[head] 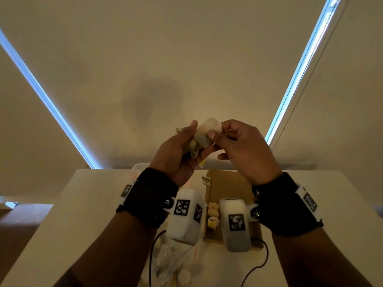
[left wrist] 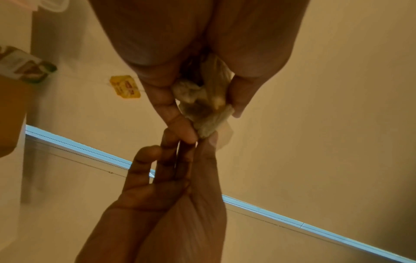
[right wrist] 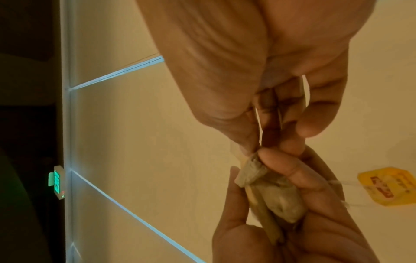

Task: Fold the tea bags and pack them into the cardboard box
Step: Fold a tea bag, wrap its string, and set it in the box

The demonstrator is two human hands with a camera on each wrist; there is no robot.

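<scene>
Both hands are raised above the counter (head: pixel 99 204). The left hand (head: pixel 176 154) cups a crumpled tea bag (head: pixel 202 137), fingers curled round it; the right hand (head: pixel 242 148) pinches its top edge. It looks featherlight, soft and easily torn: best gripped by the paper edges. The cardboard box (head: pixel 228 183) sits below, mid-counter.

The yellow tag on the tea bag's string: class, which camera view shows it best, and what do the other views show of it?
The right wrist view: the yellow tag appears large, red print visible, hanging from the tea bag held in the left hand. The left wrist view shows it smaller and blurrier; the head view, only a yellow sliver below the hands.
</scene>
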